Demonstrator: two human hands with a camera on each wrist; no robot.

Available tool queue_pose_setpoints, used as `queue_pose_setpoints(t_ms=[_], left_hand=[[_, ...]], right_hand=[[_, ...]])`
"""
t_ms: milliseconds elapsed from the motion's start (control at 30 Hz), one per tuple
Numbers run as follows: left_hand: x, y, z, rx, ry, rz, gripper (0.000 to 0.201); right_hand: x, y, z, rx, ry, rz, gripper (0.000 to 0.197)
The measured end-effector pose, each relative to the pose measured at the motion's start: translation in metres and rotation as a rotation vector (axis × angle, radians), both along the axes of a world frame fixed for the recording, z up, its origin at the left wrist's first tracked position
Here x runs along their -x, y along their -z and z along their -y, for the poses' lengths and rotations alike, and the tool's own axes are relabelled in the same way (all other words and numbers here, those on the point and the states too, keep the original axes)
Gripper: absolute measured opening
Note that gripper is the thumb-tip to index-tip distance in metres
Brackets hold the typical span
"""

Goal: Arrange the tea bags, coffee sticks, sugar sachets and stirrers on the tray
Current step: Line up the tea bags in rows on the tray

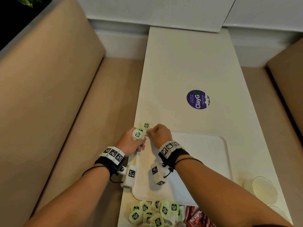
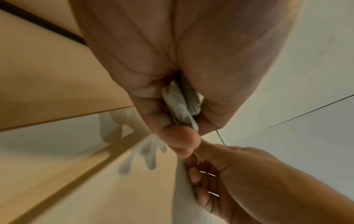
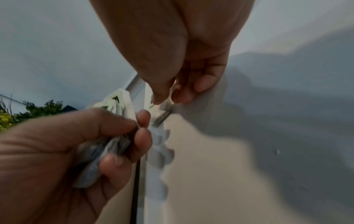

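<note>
Your left hand [image 1: 131, 141] is gripping a small bundle of tea bags [image 1: 137, 134], fingers curled round them, over the far-left corner of the tray [image 1: 205, 145]. The left wrist view is showing at least two paper bags [image 2: 180, 104] squeezed between thumb and fingers. Your right hand [image 1: 159, 134] is pinching something small just beside that bundle. It's looking like one bag or its tag, thumb against fingertips [image 3: 184, 97], but blur is stopping me from calling which.

One tea bag [image 1: 146, 125] is lying flat just beyond both hands, near the bench [image 1: 188, 63] edge. Can't tell if it's on the tray rim or off it.

The rest of the tea bags are sitting in a loose heap [image 1: 152, 212] on the bench at the tray's near edge, red coffee sticks [image 1: 195, 217] touching the heap on its right. No sugar sachets or stirrers identifiable. A clear cup [image 1: 264, 189] is standing right of the tray.

Handling, my read: the bags are near weightless, soft and crushable, so they're sliding and fanning easily in a stack. Take one at a time, pinching the stiff green tag or the paper edge, not the filled middle. Keep the left grip light so nothing tears.

Most of the task is looking undone.
</note>
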State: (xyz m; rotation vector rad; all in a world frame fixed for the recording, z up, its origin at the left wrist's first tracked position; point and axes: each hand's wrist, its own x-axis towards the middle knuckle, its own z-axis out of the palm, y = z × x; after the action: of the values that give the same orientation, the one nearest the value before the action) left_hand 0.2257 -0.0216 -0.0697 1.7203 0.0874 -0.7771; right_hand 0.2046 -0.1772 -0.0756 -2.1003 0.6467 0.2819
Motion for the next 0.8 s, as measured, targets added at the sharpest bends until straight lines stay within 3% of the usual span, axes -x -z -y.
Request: queue_pose_setpoints(t_ms=[200,400,600,800], left_hand=[[0.001,0.001,0.001,0.001,0.033,0.042,0.021],[0.005,-0.002,0.005,-0.005,0.065,0.080,0.016],[0.009,-0.006,0.002,-0.040,0.060,0.111,0.015],[0.008,0.000,-0.001,-0.032,0.023,0.087,0.008]], right_hand=[[0.014,-0.003,0.003,-0.198,-0.160,0.137,0.040],[0.024,0.000,0.005,-0.216,-0.158,0.185,0.021],[0.029,-0.010,0.012,-0.338,-0.108,0.128,0.022],[0.034,-0.010,0.014,-0.332,-0.073,0.096,0.022]])
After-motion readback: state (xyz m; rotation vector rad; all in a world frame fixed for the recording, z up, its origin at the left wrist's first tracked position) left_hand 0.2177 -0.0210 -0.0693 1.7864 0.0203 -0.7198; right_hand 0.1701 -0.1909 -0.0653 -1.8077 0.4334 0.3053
